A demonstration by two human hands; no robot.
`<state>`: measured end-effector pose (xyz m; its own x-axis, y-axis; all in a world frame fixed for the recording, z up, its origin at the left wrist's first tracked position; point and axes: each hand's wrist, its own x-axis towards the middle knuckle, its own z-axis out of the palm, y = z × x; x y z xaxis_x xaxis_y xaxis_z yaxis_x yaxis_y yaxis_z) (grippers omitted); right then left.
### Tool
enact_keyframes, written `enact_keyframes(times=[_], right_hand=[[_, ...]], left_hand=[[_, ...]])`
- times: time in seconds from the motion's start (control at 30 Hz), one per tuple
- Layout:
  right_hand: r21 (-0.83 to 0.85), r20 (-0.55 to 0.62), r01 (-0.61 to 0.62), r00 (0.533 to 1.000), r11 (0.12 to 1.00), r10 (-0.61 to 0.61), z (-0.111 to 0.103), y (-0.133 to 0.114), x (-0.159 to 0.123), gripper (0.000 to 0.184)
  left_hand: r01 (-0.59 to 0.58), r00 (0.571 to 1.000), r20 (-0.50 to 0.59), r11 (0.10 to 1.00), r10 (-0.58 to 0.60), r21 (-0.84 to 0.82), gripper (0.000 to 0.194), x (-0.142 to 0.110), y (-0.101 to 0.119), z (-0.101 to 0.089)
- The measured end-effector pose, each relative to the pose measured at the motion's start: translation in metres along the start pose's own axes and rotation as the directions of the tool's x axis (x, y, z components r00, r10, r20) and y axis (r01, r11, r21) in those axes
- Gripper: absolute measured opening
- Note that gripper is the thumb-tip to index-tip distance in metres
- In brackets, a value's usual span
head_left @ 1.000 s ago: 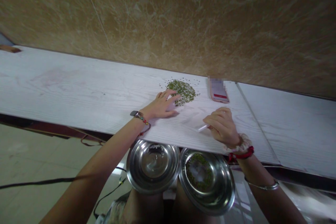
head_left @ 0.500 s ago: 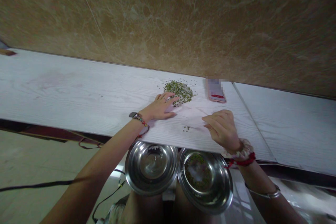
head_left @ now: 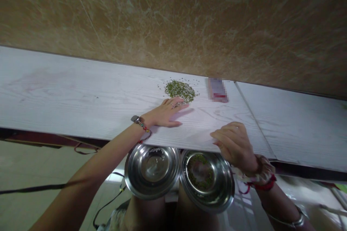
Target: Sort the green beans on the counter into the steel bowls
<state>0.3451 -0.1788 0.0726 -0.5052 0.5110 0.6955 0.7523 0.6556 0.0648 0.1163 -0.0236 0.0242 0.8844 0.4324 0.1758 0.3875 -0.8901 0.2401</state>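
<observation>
A pile of small green beans (head_left: 179, 91), like mung beans, is spread on the white wood-grain table (head_left: 81, 97). My left hand (head_left: 165, 112) lies palm down at the near edge of the pile, fingers spread, fingertips touching the closest beans. My right hand (head_left: 231, 142) is pinched above the table's front edge, over the right bowl's far rim. From its fingertips a thin white sheet (head_left: 199, 136) seems to extend, blurred and hard to tell from the table. Below sits the right steel bowl (head_left: 223, 187), with green beans around its bottom.
A left steel bowl (head_left: 132, 177) rests beside the other on my lap, with a few pale bits inside. Behind the pile lies a phone (head_left: 217, 90) with a pixelated screen. A brown marbled wall (head_left: 162, 18) borders the table. Black cables (head_left: 35, 189) hang at lower left.
My right hand has come closer to the table's front edge, and the white sheet has swept with it. The few loose beans near the front edge are gone from the table. My left hand's fingers spread wider.
</observation>
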Motion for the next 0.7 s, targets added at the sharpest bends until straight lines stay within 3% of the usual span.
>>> enact_keyframes(times=[0.1, 0.43, 0.7], right_hand=[[0.003, 0.022, -0.026, 0.999, 1.000, 0.026, -0.010, -0.009, -0.006, 0.008], [-0.043, 0.034, -0.113, 0.993, 0.993, 0.115, -0.034, -0.036, -0.027, 0.010], [-0.045, 0.001, -0.102, 0.995, 0.994, 0.102, -0.035, -0.028, -0.023, 0.011]], left_hand=[[-0.044, 0.998, 0.038, 0.999, 0.044, -0.001, 0.069, 0.002, 0.007, -0.001], [-0.112, 0.993, 0.016, 0.993, 0.113, -0.037, 0.064, 0.003, 0.010, -0.002], [-0.040, 0.998, -0.051, 0.999, 0.038, -0.037, 0.062, 0.002, 0.000, -0.003]])
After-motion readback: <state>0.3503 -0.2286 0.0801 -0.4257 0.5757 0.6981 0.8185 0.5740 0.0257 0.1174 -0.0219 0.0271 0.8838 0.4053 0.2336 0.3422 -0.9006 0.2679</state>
